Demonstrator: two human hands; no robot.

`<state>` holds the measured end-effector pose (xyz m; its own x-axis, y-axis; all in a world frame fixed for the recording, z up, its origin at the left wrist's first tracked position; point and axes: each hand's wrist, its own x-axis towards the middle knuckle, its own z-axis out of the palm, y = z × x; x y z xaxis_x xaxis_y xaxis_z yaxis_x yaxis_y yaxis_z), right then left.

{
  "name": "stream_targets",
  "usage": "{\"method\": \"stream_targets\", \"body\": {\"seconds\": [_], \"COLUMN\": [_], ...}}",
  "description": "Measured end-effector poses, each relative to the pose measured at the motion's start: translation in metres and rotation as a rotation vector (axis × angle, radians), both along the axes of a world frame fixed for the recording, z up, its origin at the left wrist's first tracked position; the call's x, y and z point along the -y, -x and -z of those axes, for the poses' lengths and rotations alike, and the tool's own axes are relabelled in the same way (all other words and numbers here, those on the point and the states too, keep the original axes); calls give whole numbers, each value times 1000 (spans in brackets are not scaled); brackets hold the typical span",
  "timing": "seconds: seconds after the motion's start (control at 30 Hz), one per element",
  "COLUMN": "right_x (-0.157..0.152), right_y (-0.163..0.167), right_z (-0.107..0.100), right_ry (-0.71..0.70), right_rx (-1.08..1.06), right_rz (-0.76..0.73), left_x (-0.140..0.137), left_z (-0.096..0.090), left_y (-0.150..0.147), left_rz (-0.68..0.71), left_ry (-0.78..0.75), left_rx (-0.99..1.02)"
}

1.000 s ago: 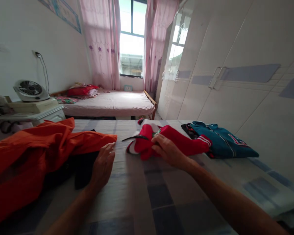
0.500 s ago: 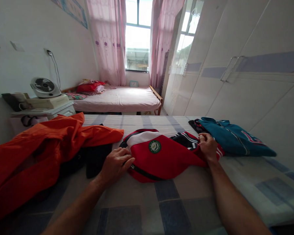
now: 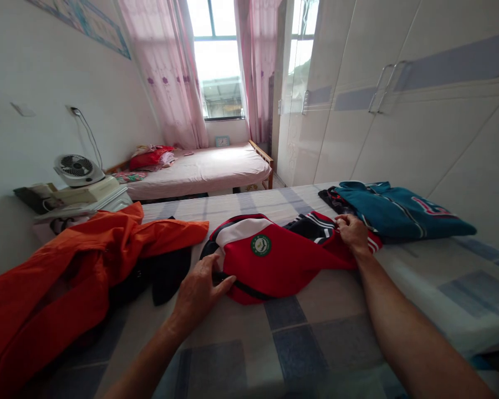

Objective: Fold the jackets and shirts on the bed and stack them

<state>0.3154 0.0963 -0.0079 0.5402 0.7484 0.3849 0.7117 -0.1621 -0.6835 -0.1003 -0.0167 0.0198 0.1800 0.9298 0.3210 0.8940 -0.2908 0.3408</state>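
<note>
Red jacket (image 3: 285, 263) stretches sideways, cuff (image 3: 375, 242) rightward — right fingers (image 3: 346, 221) pinching it, left fingers (image 3: 208, 262) touching, grip unclear.

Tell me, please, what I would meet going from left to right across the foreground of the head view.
Orange garment → left hand → red garment → teal garment.

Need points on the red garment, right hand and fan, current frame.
Red garment (image 3: 280, 266): head view, red panel below and right of the round badge.
Right hand (image 3: 353, 233): head view, back of the hand.
Fan (image 3: 76, 165): head view, middle of the grille.
</note>
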Motion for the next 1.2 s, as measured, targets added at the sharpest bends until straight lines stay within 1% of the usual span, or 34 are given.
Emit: {"method": "stream_targets", "body": {"seconds": [0.03, 0.07, 0.13, 0.2, 0.23, 0.27, 0.3, 0.37, 0.43, 0.47, 0.53, 0.63, 0.7, 0.77, 0.87, 0.9, 0.93, 0.97, 1.0, 1.07, 1.1, 1.13, 1.17, 1.2], "right_x": [0, 1, 1, 1, 1, 1, 1, 2, 2, 1, 1, 1, 1, 1, -1, -1, 0, 1, 2, 6, 9, 11, 12, 13], "right_y": [1, 1, 2, 2, 2, 2, 2, 2, 2, 2, 2, 2, 2, 2, 2, 2, 2, 1, 0, -5, -9, -12, -15, -17], "right_z": [-1, -1, -3, -4, -4, -5, -5, -4, -4, -4, -4, -4, -3, -2, -2, -2, -3, -4, -6, -11, -13, -15, -17, -17], "right_ry": [11, 21, 42, 55, 57, 57, 56, 52, 49, 46, 39, 38, 34, 25, 2, -9, -22, -36, -61, -155, -214, -270, -317, -345], "right_rx": [11, 23, 39, 39, 37, 36, 33, 25, 24, 27, 36, 34, 28, 21, 6, -1, -7, -12, -17, -29, -35, -41, -49, -62], "right_rz": [-1, -1, -1, -5, -8, -11, -14, -15, -15, -16, -20, -25, -28, -34, -42, -44, -45, -45, -38, 11, 51, 93, 130, 152], "left_x": [1, 3, 4, 5, 5, 4, 3, 1, 0, 0, 2, 7, 12, 16, 16, 13, 9, 2, -5, -23, -31, -37, -43, -46], "left_z": [-1, -2, -2, -1, 1, 3, 4, 7, 7, 5, 1, -7, -9, -6, 1, 0, -4, -13, -26, -65, -87, -108, -126, -139], "left_y": [0, 0, 0, -1, -2, -3, -4, -6, -9, -10, -12, -17, -21, -25, -33, -34, -35, -35, -33, -23, -17, -10, -3, 2], "left_rz": [-5, 21, 138, 273, 317, 326, 300, 171, 33, 6, 43, 197, 247, 238, 157, 135, 113, 96, 77, 10, -80, -183, -269, -322], "left_ry": [0, -5, -16, -16, -11, -2, 12, 26, 8, 2, 28, 133, 180, 203, 169, 156, 140, 118, 85, -61, -167, -307, -467, -648], "left_rx": [-22, -37, -16, 53, 81, 95, 94, 50, -16, -42, -44, 78, 139, 121, 68, 77, 106, 150, 198, 295, 332, 365, 409, 440]}}
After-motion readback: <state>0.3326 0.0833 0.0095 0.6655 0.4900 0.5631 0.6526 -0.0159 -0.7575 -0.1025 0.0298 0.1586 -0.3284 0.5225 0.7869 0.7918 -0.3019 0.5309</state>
